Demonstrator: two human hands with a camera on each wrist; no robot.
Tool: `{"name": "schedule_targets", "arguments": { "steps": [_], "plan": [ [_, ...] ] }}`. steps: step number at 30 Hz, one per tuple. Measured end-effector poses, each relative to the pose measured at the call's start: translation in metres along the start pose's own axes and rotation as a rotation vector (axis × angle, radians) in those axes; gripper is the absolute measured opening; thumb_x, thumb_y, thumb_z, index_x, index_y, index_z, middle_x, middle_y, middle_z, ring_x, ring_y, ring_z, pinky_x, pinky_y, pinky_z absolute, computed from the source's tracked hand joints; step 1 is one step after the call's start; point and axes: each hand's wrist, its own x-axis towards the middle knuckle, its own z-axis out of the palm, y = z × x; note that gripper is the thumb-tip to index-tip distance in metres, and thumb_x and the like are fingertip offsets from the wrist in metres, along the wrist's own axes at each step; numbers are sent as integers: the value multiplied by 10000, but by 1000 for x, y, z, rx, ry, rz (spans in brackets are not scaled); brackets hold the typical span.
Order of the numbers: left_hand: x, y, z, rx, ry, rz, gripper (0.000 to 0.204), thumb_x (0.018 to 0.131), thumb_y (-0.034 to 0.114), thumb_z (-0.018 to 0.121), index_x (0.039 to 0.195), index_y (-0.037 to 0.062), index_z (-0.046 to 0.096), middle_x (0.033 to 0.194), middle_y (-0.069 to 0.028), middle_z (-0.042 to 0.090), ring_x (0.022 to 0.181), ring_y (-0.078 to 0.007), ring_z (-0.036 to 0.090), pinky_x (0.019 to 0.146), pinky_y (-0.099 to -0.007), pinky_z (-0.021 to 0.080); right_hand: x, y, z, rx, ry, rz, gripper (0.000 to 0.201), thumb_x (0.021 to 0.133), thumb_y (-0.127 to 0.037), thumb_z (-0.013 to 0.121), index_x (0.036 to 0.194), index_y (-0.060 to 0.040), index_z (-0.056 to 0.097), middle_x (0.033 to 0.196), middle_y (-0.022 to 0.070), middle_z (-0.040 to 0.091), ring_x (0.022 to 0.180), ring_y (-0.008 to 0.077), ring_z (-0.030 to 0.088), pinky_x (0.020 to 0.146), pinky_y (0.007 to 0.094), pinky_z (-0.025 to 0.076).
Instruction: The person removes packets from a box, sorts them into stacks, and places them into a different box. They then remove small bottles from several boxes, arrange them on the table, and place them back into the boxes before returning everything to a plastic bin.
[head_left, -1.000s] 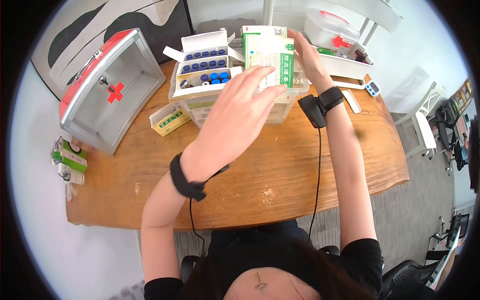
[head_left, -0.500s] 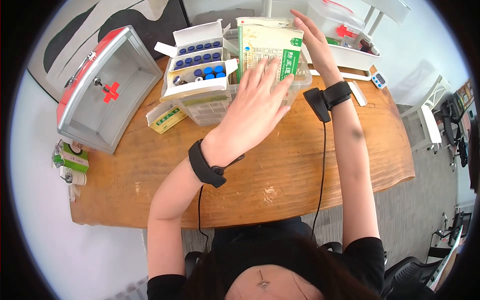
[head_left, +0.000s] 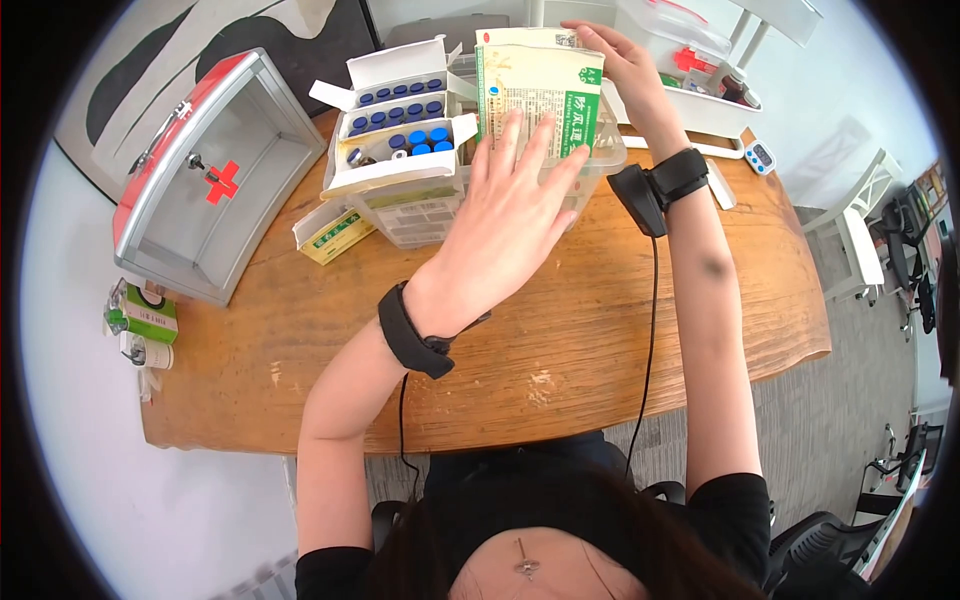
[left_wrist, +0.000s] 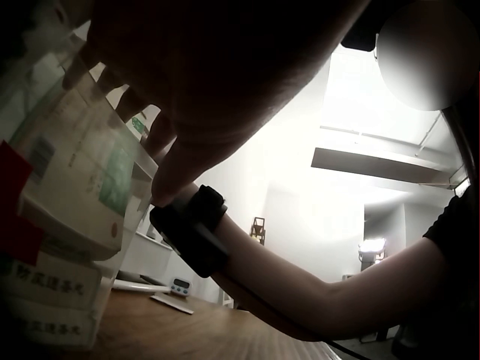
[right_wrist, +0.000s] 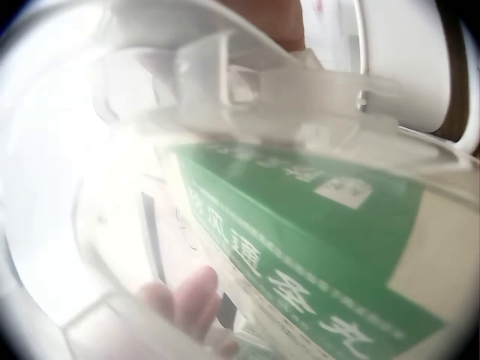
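A cream-and-green medicine box (head_left: 535, 75) stands upright in the right part of a clear plastic bin (head_left: 612, 158), with another similar box behind it. My left hand (head_left: 500, 220) lies with straight, spread fingers against the box's front face. At the back right corner my right hand (head_left: 635, 85) rests its fingers along the top edge, fingers extended. The left wrist view shows the box (left_wrist: 82, 150) close beside the left fingers. Through the clear plastic, the right wrist view shows the green label (right_wrist: 300, 217) and left fingertips (right_wrist: 195, 296).
Left in the bin, an opened carton (head_left: 400, 180) holds several blue-capped vials. A small yellow carton (head_left: 335, 237) leans near the bin. A clear case with a red cross (head_left: 200, 190) stands at left; a timer (head_left: 760, 157) and white tray (head_left: 715, 118) are at right.
The medicine box sits tilted further up toward the viewer than a second ago. My left hand has shifted right onto its front; the right fingers have moved in over its back corner.
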Motion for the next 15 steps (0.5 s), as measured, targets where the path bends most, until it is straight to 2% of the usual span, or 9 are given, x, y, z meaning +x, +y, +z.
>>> {"name": "schedule_targets", "arguments": {
  "steps": [3, 5, 6, 8, 9, 11, 14, 15],
  "plan": [
    [1, 0, 0, -2, -3, 0, 492, 887, 222, 588, 1334, 82, 436, 1403, -221, 352, 1331, -408, 271, 1083, -516, 240, 8, 8, -2, -56, 5, 45, 396, 944, -381, 525, 1209, -102, 618, 1055, 31, 647, 1001, 129, 564, 913, 278, 409],
    [1, 0, 3, -1, -11, -6, 497, 884, 220, 592, 1331, 69, 433, 1388, -218, 378, 1320, -401, 298, 1078, -508, 250, 10, 11, -10, -377, 4, -13, 394, 954, -362, 508, 1212, -81, 609, 1081, 62, 643, 1040, 146, 553, 932, 290, 400],
    [1, -1, 4, 1, -4, -9, 508, 879, 216, 599, 1330, 57, 430, 1369, -215, 403, 1303, -395, 326, 1069, -495, 261, 8, 14, -11, -378, 2, -12, 394, 954, -362, 508, 1212, -81, 609, 1081, 62, 643, 1040, 146, 553, 932, 290, 400],
    [4, -3, 6, 3, 5, -11, 518, 874, 213, 606, 1329, 44, 426, 1350, -213, 429, 1286, -389, 353, 1061, -482, 273, 5, 18, -12, -490, 78, -251, 373, 972, -320, 477, 1216, -66, 598, 1145, 102, 624, 1132, 173, 516, 978, 300, 374],
    [5, -3, 7, -14, 2, -16, 523, 867, 209, 613, 1326, 39, 429, 1333, -214, 445, 1266, -379, 378, 1046, -469, 287, -1, 8, -9, -489, 76, -251, 373, 972, -320, 477, 1216, -66, 598, 1145, 102, 624, 1132, 173, 516, 978, 300, 374],
    [6, -7, 7, -19, 3, -38, 528, 860, 205, 620, 1323, 35, 431, 1317, -214, 461, 1246, -370, 402, 1032, -457, 301, -20, -13, 2, -290, 197, -308, 350, 987, -278, 443, 1224, -66, 590, 1238, 113, 579, 1217, 200, 469, 1015, 308, 350],
    [8, -8, 9, -12, -6, -45, 524, 856, 204, 623, 1316, 36, 439, 1291, -214, 482, 1217, -356, 430, 1010, -446, 318, -41, -30, 2, -412, 67, -361, 313, 963, -276, 498, 1171, -80, 624, 1186, 85, 606, 1142, 222, 531, 986, 325, 381],
    [9, -7, 9, -5, -17, -49, 522, 854, 206, 624, 1311, 32, 442, 1283, -214, 488, 1205, -350, 438, 1000, -441, 325, -44, -29, 4, -545, 1, -387, 287, 960, -275, 495, 1115, -95, 656, 1206, 75, 602, 1171, 275, 517, 989, 353, 386]
  ]
}}
